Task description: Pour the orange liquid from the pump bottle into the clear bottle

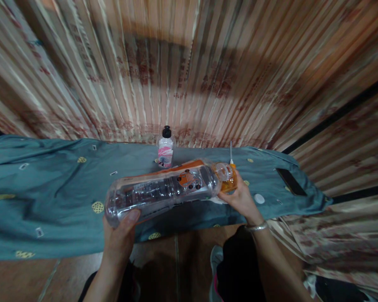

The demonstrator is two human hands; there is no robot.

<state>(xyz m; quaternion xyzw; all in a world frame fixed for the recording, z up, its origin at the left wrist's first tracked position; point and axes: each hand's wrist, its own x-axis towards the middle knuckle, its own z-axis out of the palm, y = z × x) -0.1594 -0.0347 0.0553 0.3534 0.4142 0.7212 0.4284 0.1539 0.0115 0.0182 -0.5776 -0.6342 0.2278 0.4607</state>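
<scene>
A large clear plastic bottle [164,191] with an orange label lies almost sideways in the air above the cloth-covered table. At its base end, my left hand [121,235] is wrapped round it, thumb on top. My right hand [241,197] holds an orange see-through piece [229,178] at the bottle's right end; the fingers behind it are partly hidden. Whether the orange piece is joined to the bottle, I cannot tell. Just behind the big bottle stands a small clear bottle [165,153] with a black cap and a pink label.
The table has a teal cloth [72,180] with yellow prints. A black phone [290,181] lies at the right, and a white round disc [259,199] is beside my right wrist. A thin white stick [231,153] points up behind the orange piece. Striped curtains [176,84] hang behind.
</scene>
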